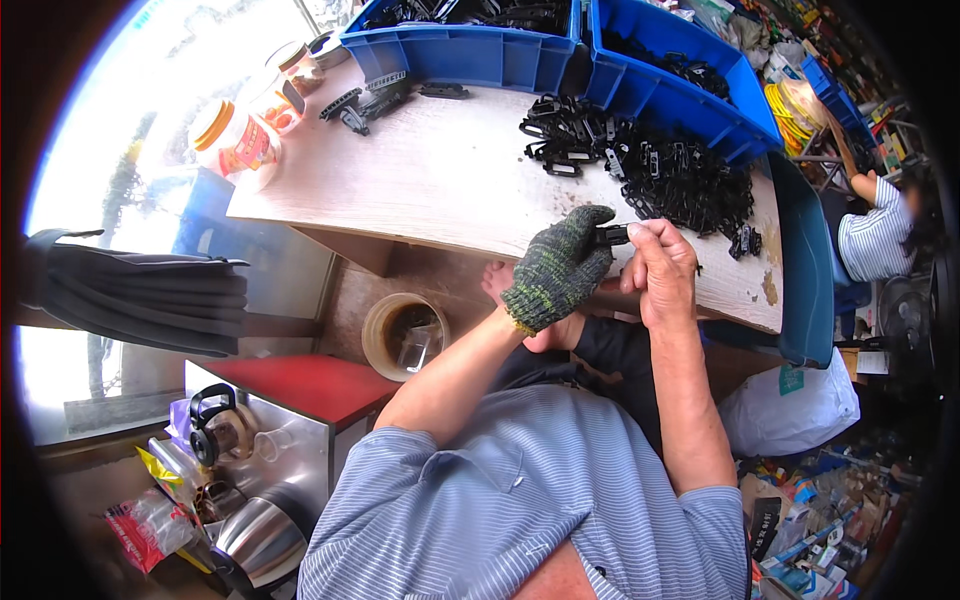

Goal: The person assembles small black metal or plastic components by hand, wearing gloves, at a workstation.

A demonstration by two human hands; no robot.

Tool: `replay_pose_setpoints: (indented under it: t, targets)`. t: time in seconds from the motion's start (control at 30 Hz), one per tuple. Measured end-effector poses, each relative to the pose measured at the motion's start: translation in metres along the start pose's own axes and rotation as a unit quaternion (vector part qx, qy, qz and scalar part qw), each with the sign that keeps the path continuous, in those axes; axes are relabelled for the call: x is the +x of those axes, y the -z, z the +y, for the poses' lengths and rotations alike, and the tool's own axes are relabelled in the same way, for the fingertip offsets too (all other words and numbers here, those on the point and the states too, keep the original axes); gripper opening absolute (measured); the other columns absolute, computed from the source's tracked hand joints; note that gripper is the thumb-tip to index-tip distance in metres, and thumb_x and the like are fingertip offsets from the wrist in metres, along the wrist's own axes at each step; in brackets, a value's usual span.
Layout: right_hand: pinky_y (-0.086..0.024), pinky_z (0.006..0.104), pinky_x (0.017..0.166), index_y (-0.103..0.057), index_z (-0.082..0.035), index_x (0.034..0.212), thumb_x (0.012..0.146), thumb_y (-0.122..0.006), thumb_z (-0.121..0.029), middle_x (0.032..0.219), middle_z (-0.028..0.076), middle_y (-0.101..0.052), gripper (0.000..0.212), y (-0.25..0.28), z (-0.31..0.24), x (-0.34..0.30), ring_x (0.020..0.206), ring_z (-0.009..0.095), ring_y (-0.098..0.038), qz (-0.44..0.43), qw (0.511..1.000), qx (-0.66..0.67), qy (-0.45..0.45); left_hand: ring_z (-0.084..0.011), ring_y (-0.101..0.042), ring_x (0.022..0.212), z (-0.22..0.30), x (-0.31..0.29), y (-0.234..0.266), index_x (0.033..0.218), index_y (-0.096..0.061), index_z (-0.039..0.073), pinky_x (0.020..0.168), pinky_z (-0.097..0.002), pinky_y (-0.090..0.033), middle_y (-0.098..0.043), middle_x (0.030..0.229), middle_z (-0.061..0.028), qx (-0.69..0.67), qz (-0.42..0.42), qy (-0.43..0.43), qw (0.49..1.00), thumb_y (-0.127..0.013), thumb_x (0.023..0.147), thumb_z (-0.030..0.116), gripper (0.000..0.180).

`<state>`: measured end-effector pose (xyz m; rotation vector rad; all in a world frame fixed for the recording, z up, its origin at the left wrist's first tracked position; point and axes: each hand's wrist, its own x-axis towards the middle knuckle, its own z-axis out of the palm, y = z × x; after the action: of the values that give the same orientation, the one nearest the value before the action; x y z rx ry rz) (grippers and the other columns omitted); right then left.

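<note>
My left hand (560, 272), in a dark green knitted glove, is closed on one end of a small black plastic part (611, 236). The bare thumb and fingers of my right hand (662, 268) pinch the part's other end. Both hands are over the front edge of a pale worktable (430, 170). Just beyond them on the tabletop lies a heap of similar black parts (680, 180). My gloved fingers hide some of the part, so its full shape does not show.
Two blue bins (460, 58) of black parts stand along the table's back. Jars with orange lids (235, 140) and a few loose dark pieces (370, 102) sit at left. Below are a bucket (372, 335) and a red-topped cabinet (300, 385). Another person (875, 235) is at far right.
</note>
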<state>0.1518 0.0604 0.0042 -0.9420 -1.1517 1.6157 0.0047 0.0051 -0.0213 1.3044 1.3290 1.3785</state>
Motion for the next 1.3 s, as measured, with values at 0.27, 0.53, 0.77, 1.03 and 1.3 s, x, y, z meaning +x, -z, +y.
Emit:
replay_pose_setpoints:
  t: [0.27, 0.53, 0.77, 1.03, 1.3]
  targets:
    - [-0.041, 0.0226, 0.036, -0.061, -0.008, 0.08, 0.088, -0.069, -0.013, 0.054, -0.006, -0.048, 0.012, -0.009, -0.001, 0.002, 0.04, 0.002, -0.039, 0.027, 0.998, -0.047, -0.026, -0.0101, -0.061, 0.082, 0.007, 0.0, -0.001, 0.114, -0.063, -0.001, 0.071, -0.0276, -0.052, -0.069, 0.095, -0.0112, 0.02, 0.049, -0.062, 0.997, -0.066, 0.091, 0.011, 0.026]
    - [-0.045, 0.0267, 0.037, -0.06, -0.005, 0.089, 0.084, -0.071, -0.014, 0.052, -0.003, -0.046, 0.015, -0.034, -0.008, 0.017, 0.039, 0.008, -0.044, 0.028, 0.994, -0.082, -0.061, -0.0063, -0.055, 0.062, 0.002, -0.005, 0.036, 0.104, -0.064, 0.003, 0.052, -0.0216, -0.045, -0.067, 0.084, -0.0056, -0.129, 0.193, 0.003, 0.973, -0.064, 0.093, 0.012, 0.014]
    - [-0.052, 0.0356, 0.037, -0.063, -0.009, 0.114, 0.083, -0.07, -0.014, 0.078, 0.01, -0.063, 0.033, -0.064, -0.008, 0.057, 0.04, 0.014, -0.05, 0.041, 0.958, -0.255, -0.125, -0.0081, -0.062, 0.073, 0.009, -0.01, 0.058, 0.118, -0.058, 0.001, 0.058, -0.0237, -0.052, -0.07, 0.098, -0.0086, -0.197, 0.22, 0.031, 0.955, -0.07, 0.088, 0.009, 0.033]
    - [-0.053, 0.0363, 0.04, -0.069, -0.01, 0.092, 0.083, -0.07, -0.019, 0.069, 0.006, -0.061, 0.013, -0.076, -0.004, 0.079, 0.043, 0.015, -0.054, 0.03, 0.901, -0.411, -0.139, -0.0102, -0.06, 0.087, 0.006, -0.012, 0.056, 0.125, -0.051, 0.005, 0.07, -0.022, -0.051, -0.066, 0.121, -0.0102, -0.153, 0.18, 0.049, 0.97, -0.062, 0.093, 0.005, 0.034]
    - [-0.056, 0.044, 0.044, -0.062, -0.002, 0.089, 0.086, -0.067, -0.018, 0.047, 0.001, -0.044, 0.017, -0.048, -0.016, 0.054, 0.037, 0.016, -0.05, -0.111, 0.966, -0.138, -0.186, -0.012, -0.06, 0.09, -0.011, 0.008, 0.05, 0.126, -0.053, 0.003, 0.075, -0.0251, -0.052, -0.065, 0.117, -0.0104, -0.082, 0.191, -0.091, 0.974, -0.062, 0.091, 0.001, 0.036]
